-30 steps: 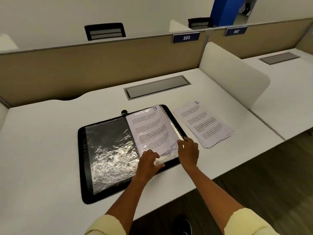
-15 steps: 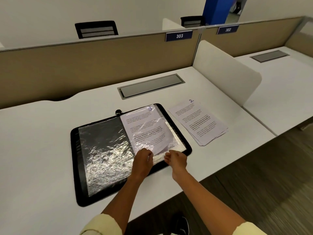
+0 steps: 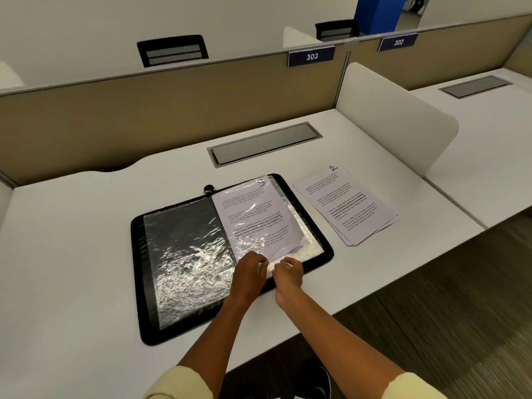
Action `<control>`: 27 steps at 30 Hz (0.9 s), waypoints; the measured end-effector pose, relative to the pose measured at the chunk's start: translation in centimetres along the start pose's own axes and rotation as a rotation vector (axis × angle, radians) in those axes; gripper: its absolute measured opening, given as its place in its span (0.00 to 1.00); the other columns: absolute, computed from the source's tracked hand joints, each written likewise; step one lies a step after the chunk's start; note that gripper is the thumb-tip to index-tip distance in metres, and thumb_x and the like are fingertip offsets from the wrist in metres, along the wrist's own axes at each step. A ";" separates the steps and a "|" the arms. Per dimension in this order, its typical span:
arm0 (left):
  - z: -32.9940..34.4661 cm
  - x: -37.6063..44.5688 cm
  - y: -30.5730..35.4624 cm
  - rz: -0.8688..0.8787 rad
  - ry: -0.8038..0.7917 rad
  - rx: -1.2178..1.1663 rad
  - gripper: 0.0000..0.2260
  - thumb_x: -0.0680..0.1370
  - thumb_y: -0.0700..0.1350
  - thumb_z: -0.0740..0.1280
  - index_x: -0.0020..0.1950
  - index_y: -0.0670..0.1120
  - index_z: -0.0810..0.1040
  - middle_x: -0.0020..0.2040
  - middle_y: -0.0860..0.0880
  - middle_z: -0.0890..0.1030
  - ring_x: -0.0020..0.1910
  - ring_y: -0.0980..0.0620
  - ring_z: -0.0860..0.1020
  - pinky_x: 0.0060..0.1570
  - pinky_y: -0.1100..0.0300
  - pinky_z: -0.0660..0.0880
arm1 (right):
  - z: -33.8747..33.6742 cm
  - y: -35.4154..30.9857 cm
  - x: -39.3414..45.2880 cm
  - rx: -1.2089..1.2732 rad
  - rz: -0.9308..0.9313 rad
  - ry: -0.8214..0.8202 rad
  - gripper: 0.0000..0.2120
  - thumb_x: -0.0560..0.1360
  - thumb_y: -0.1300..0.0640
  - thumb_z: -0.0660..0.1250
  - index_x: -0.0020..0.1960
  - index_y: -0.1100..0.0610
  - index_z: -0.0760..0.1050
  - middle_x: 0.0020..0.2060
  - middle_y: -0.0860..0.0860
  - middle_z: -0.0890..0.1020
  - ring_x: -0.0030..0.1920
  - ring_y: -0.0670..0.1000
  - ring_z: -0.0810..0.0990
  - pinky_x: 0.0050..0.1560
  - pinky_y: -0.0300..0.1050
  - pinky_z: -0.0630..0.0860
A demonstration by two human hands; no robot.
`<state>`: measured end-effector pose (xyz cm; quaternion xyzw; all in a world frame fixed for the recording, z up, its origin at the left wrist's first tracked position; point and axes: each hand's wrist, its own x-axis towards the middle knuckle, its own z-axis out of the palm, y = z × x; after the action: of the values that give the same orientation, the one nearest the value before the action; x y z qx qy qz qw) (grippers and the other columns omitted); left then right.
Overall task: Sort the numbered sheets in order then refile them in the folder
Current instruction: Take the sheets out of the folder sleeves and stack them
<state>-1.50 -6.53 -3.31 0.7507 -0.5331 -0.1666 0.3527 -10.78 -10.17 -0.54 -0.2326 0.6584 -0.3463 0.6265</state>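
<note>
Left of the grip: open black folder (image 3: 138, 254) flat on desk (image 3: 72, 254), left page an empty crinkled sleeve (image 3: 184, 254), shiny, nothing inside. Zip pull (image 3: 209, 188) up at the far spine.

At the grip: left hand (image 3: 250, 272) and right hand (image 3: 288, 273) side by side at the near edge of the right-hand page, almost touching each other. Fingers of both curled in, apparently pinching the near edge of the clear sleeve there or the paper's bottom edge; cannot tell which layer each has, plastic glare hides it. Not wide open, a tight fingertip pinch at most.

Up and away from the grip: sheet 9 (image 3: 259, 214), long axis running from the hands toward the far edge of the folder, tilted slightly right. Number at the far top corner, under plastic film. Near end crumpled just beyond the fingertips. Looks mostly inside its sleeve. Key relation: sheet lies straight ahead of both hands, open end of sleeve at the hands, so any slide goes along that long axis, toward or away from the body. Both hands about equally near; left slightly closer to the spine side.

Right of the grip: stack (image 3: 348, 208) of loose sheets on bare desk, just beside the folder, not touching it, top one marked 2. Same orientation, long axis away from body. Right hand nearer to it.

Judgement: sorting or refiling partway, stack not yet filed.
</note>
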 end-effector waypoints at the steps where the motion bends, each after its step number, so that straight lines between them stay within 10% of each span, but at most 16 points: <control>1: 0.0 0.0 0.0 -0.001 -0.001 -0.003 0.03 0.77 0.40 0.68 0.48 0.43 0.82 0.45 0.48 0.81 0.45 0.52 0.78 0.44 0.61 0.73 | 0.3 0.3 0.1 -0.005 0.023 -0.024 0.18 0.78 0.67 0.62 0.66 0.57 0.73 0.59 0.57 0.79 0.57 0.57 0.80 0.52 0.46 0.78; 13: -0.5 0.0 -0.5 0.014 -0.040 -0.122 0.02 0.77 0.39 0.69 0.47 0.42 0.82 0.45 0.48 0.81 0.45 0.53 0.78 0.46 0.55 0.76 | 1.1 -1.9 1.1 0.072 0.154 -0.043 0.10 0.75 0.73 0.64 0.53 0.63 0.78 0.40 0.56 0.81 0.35 0.50 0.78 0.27 0.36 0.73; 27: -2.6 -3.3 -4.8 0.025 -0.167 0.067 0.20 0.82 0.45 0.57 0.74 0.41 0.68 0.75 0.43 0.66 0.75 0.45 0.62 0.74 0.47 0.62 | -1.3 -1.1 1.5 0.148 0.052 -0.084 0.06 0.72 0.73 0.71 0.48 0.69 0.79 0.36 0.61 0.82 0.34 0.55 0.83 0.38 0.45 0.83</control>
<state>2.15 -1.70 -5.34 0.7387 -0.5755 -0.2064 0.2838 -12.39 -11.74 -0.73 -0.1828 0.6099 -0.3675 0.6780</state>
